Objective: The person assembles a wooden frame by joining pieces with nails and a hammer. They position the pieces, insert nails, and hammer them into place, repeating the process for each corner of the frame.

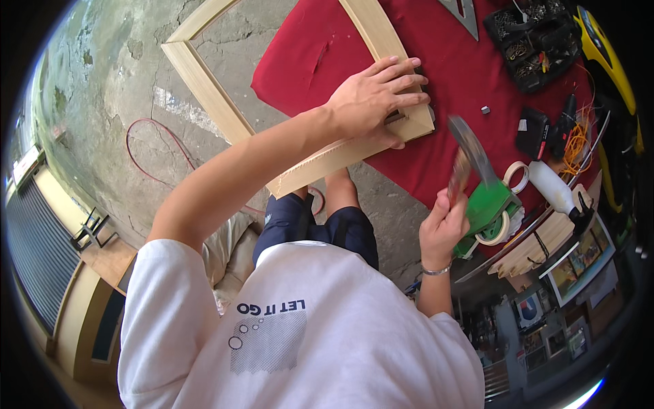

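Observation:
A pale wooden frame with mitred corners rests partly on a red-covered table; its near-left part hangs past the table's edge, above my legs. My left hand grips the frame by its near-right corner, fingers across the side rail and thumb at the near rail. The rail under the palm is hidden. In my right hand is a hammer, held by the handle and raised to the right of that corner, apart from the wood. The hammer is smeared by motion.
Right of the hammer stand a green tape dispenser, a masking tape roll and a white bottle. Farther off lie a black parts tray, orange cord, a yellow handsaw and a metal square. A red hose crosses the concrete floor.

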A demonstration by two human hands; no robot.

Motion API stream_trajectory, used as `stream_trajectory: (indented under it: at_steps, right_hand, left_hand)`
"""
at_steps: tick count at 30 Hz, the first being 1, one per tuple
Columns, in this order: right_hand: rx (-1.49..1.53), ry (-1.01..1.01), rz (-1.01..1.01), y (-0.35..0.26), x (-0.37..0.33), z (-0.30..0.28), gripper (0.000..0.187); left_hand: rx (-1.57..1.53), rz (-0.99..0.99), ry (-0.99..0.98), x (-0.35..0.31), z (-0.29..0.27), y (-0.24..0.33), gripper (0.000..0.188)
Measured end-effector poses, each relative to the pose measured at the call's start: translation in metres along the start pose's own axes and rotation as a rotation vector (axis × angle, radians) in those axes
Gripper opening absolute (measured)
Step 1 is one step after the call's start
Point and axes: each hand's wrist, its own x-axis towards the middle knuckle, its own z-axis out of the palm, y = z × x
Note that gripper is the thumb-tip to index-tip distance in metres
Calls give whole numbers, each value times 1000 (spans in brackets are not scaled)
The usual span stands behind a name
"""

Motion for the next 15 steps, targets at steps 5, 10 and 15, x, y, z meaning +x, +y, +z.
stream_trajectory:
  at_steps: [5, 10, 15]
  right_hand:
    - [-177, -337, 182, 37, -14, -2, 32]
    - [-195, -37, 234, 77, -19, -5, 24]
    - [-530, 20, 215, 103, -24, 6, 33]
  left_hand:
    - [-14, 0, -24, 1, 2, 0, 89]
    - [4, -34, -53, 1, -5, 8, 92]
    - [33, -120, -122, 7, -1, 21, 83]
